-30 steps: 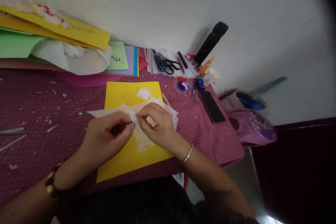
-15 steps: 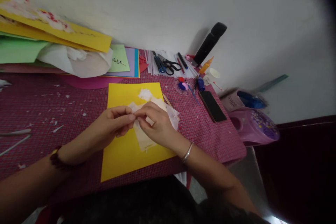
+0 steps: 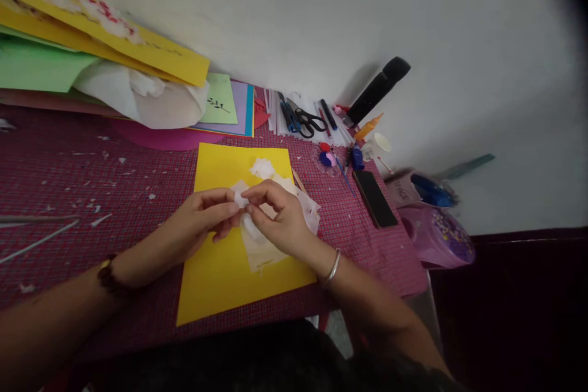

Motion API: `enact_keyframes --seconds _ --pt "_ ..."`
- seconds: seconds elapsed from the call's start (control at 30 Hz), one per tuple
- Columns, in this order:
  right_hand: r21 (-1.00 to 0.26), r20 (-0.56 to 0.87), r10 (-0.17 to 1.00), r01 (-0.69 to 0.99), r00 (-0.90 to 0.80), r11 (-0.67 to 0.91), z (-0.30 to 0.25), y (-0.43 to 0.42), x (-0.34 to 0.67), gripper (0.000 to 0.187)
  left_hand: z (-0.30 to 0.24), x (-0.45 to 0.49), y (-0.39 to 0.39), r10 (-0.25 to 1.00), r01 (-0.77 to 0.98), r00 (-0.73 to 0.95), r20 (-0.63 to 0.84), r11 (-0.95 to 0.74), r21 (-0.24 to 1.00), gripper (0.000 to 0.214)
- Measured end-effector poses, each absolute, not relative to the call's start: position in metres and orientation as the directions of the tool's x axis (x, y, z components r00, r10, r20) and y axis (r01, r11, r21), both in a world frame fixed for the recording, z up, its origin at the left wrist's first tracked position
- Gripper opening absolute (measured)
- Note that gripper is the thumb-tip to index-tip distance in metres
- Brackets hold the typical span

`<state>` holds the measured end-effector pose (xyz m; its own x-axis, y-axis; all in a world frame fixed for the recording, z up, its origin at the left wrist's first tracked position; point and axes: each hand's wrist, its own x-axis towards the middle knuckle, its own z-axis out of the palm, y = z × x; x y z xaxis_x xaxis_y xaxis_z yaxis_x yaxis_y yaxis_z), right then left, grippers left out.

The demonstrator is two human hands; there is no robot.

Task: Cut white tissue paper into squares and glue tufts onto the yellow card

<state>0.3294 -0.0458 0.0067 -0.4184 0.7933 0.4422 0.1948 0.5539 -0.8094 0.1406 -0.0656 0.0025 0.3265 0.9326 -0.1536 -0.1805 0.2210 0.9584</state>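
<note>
Both of my hands meet over a yellow paper sheet [image 3: 225, 275] that lies on the red checked tablecloth [image 3: 92, 184]. My left hand [image 3: 202, 220] and my right hand [image 3: 275, 214] pinch the same piece of white tissue paper [image 3: 241, 197] between thumbs and fingertips. More crumpled white tissue [image 3: 261, 251] lies on the yellow sheet under my right hand. A small white tissue ball [image 3: 263, 168] rests near the sheet's far edge.
Coloured paper sheets [image 3: 92, 43] and white tissue [image 3: 151, 101] are stacked at the back left. Scissors [image 3: 305, 121], pens, paint blobs [image 3: 327, 156], a small orange bottle [image 3: 367, 127] and a black phone [image 3: 374, 197] lie at the right. A pink container [image 3: 436, 236] stands past the table's right edge.
The long strip of tissue that stretched to the left has been gathered in between my fingers. My left hand has turned and closed in against the right.
</note>
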Motion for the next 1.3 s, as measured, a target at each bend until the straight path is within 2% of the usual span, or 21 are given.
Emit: enact_keyframes --seconds 0.13,0.33,0.53,0.77,0.9,0.97,1.07,1.13,1.23,1.3 --pt "-0.831 0.372 0.812 0.228 -0.45 0.507 0.003 -0.048 0.329 0.017 0.003 0.144 -0.067 0.951 -0.139 0.242 -0.194 0.232 0.963 0.02" --pt "-0.951 0.218 0.894 0.121 -0.391 0.284 -0.009 -0.046 0.331 0.016 0.006 0.145 -0.07 0.953 -0.09 0.228 -0.198 0.223 0.971 0.011" --pt "-0.979 0.125 0.919 0.104 -0.373 0.175 -0.011 -0.044 0.333 0.014 0.009 0.144 -0.069 0.959 -0.085 0.225 -0.171 0.194 0.977 0.008" --pt "-0.978 0.191 0.9 -0.001 -0.392 0.207 -0.007 -0.047 0.333 0.012 0.004 0.145 -0.072 0.962 0.015 0.227 -0.152 0.153 0.988 0.019" --pt "-0.98 0.139 0.906 0.076 -0.4 0.184 -0.007 -0.048 0.333 0.013 0.0 0.146 -0.071 0.966 -0.006 0.227 -0.121 0.126 0.992 0.014" --pt "-0.972 0.132 0.896 0.123 -0.423 0.201 -0.006 -0.05 0.333 0.021 0.0 0.146 -0.071 0.97 -0.02 0.215 -0.118 0.125 0.992 0.014" --pt "-0.933 0.2 0.863 0.178 -0.463 0.312 -0.001 -0.052 0.333 0.037 0.003 0.147 -0.073 0.971 -0.045 0.209 -0.119 0.132 0.99 0.013" --pt "-0.927 0.197 0.864 0.2 -0.464 0.319 0.001 -0.052 0.334 0.031 0.006 0.146 -0.075 0.97 -0.061 0.219 -0.102 0.118 0.991 0.01" --pt "-0.986 0.022 0.909 0.141 -0.416 0.089 -0.001 -0.05 0.335 0.009 0.013 0.142 -0.078 0.985 -0.107 0.169 -0.024 0.042 0.993 0.012" --pt "-0.994 -0.102 0.92 0.015 -0.378 -0.104 -0.006 -0.047 0.335 0.016 0.017 0.136 -0.078 0.996 -0.085 0.073 0.041 -0.034 0.996 0.02"
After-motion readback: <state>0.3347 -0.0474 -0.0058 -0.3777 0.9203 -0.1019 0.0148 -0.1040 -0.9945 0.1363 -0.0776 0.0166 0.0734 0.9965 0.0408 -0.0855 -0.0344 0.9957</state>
